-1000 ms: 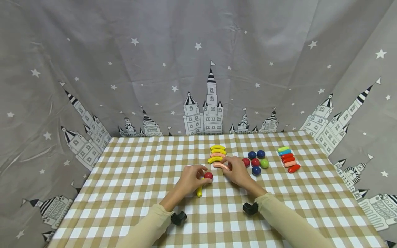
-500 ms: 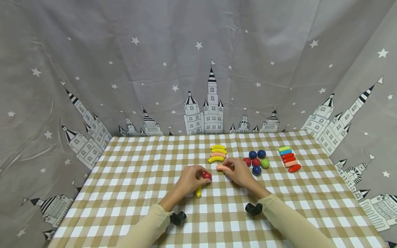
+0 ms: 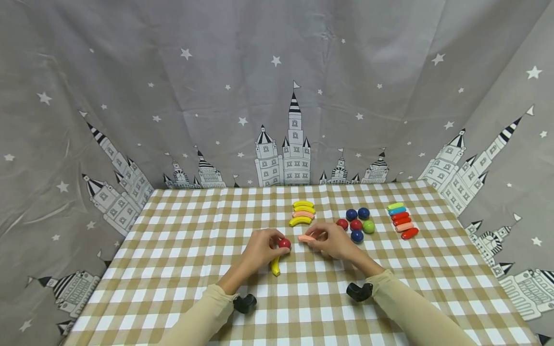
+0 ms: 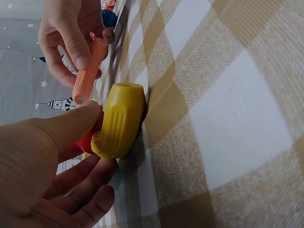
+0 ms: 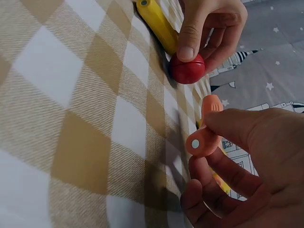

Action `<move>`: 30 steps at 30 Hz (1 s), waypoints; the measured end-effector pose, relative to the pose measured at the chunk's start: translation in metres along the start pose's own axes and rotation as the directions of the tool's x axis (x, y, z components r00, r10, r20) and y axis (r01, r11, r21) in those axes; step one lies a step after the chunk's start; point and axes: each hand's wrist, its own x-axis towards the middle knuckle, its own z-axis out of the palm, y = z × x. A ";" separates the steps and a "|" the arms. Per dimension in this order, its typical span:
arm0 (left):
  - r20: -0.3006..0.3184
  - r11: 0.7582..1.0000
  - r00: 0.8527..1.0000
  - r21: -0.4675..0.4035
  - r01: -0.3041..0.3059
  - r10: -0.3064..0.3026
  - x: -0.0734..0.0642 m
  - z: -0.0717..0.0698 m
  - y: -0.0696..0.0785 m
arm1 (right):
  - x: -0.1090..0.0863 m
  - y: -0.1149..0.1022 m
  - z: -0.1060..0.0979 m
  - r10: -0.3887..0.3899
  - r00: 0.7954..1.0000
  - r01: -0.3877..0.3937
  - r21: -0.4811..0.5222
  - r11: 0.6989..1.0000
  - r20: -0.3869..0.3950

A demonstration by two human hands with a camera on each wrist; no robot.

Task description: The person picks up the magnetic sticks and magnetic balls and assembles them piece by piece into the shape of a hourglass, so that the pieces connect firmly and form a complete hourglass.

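Note:
My left hand (image 3: 258,251) pinches a red ball (image 3: 284,243) between thumb and fingers. A curved yellow rod (image 3: 275,267) touches the ball and points toward the table's near side; in the left wrist view the rod (image 4: 121,118) partly covers the ball. To the right, my right hand (image 3: 332,240) pinches a curved salmon-orange rod (image 3: 306,238). This rod shows a round silvery disc on its end (image 5: 195,143) in the right wrist view. A small gap separates it from the red ball (image 5: 186,72).
Behind the hands lie several curved rods (image 3: 303,213), yellow and salmon. Red, blue and green balls (image 3: 356,226) are grouped beside my right hand. Farther right, straight short rods (image 3: 403,220) form a row. Everything lies on a checked tablecloth (image 3: 182,250) before a grey curtain (image 3: 207,96).
My right hand has drawn the salmon-orange rod away from the row of curved rods, toward the near side, and turned it. My left hand has shifted slightly left with the red ball.

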 end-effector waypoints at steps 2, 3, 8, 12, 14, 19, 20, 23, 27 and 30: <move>-0.013 1.000 1.000 0.001 0.005 -0.005 0.000 -0.001 0.000 | 0.003 -0.001 0.001 -0.012 1.000 0.012 0.019 1.000 0.018; -0.020 1.000 1.000 0.004 0.004 -0.004 0.000 -0.002 -0.001 | 0.005 -0.001 0.002 -0.025 0.999 0.025 0.020 0.999 0.023; -0.034 1.000 0.999 -0.006 0.029 -0.029 0.000 -0.003 -0.003 | 0.016 -0.003 0.009 -0.048 0.998 0.048 -0.010 0.999 0.029; -0.037 0.999 0.998 -0.012 0.040 -0.040 0.000 -0.004 -0.004 | 0.022 -0.006 0.016 -0.054 0.997 0.055 -0.025 0.998 0.049; -0.044 0.999 0.999 -0.006 0.032 -0.032 -0.001 -0.004 -0.004 | 0.023 -0.007 0.018 -0.074 0.995 0.076 -0.020 0.997 0.063; -0.056 0.999 0.998 0.006 0.033 -0.032 -0.002 -0.004 -0.004 | 0.025 -0.008 0.022 -0.093 0.994 0.093 -0.001 0.996 0.062; -0.059 0.999 0.998 0.007 0.032 -0.032 -0.002 -0.004 -0.004 | 0.025 -0.009 0.023 -0.091 0.994 0.091 0.002 0.996 0.059; -0.067 0.999 0.997 0.006 0.037 -0.036 -0.003 -0.005 -0.004 | 0.026 -0.009 0.025 -0.087 0.995 0.086 0.011 0.996 0.054; -0.076 1.000 0.997 0.009 0.030 -0.029 -0.005 -0.005 -0.003 | 0.026 -0.009 0.027 -0.085 0.995 0.084 0.018 0.996 0.054; -0.080 1.000 0.997 0.004 0.025 -0.025 -0.005 -0.005 -0.004 | 0.027 -0.009 0.028 -0.086 0.995 0.085 0.020 0.996 0.055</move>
